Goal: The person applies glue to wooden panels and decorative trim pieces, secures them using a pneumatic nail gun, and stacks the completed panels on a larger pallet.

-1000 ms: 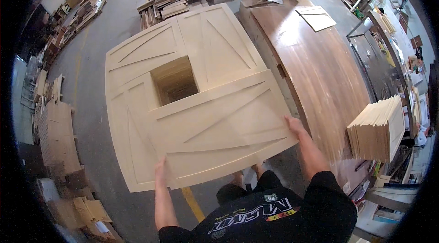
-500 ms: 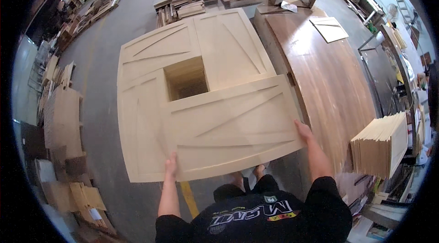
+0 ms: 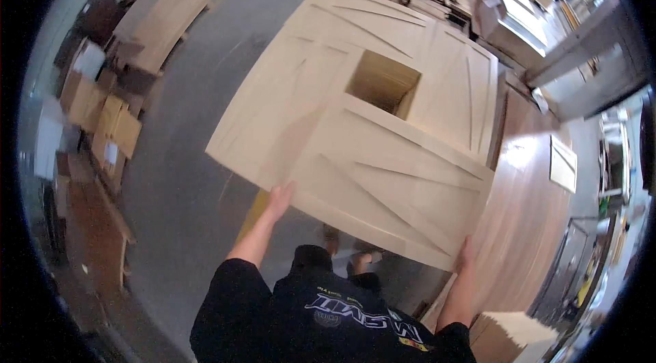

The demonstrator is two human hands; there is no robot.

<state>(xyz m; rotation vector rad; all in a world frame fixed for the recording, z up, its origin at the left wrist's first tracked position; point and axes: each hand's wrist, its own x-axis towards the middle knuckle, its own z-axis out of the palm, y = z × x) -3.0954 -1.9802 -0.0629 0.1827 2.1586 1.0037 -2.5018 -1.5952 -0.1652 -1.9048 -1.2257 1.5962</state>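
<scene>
While stacks of cut boards [image 3: 102,117] lie along the floor's left margin, the left hand [image 3: 279,198] sits flat under the near edge of the large pale panel [image 3: 355,137], fingers extended against its underside rather than wrapped; how much grip it has cannot be told from above. Panel is held off the grey concrete floor [image 3: 184,178], tilted, with raised diagonal battens on its face and a square opening [image 3: 383,81] through the middle. Feet visible below its near edge. Right hand [image 3: 467,252] is at the panel's lower right corner, fingers curled around the edge, carrying weight. Further right, a long dark brown sheet [image 3: 526,226] lies flat, just beside the panel's right edge. Judgement: lift is done, panel is in carry; setting it down remains, and no resting place is evident yet.
</scene>
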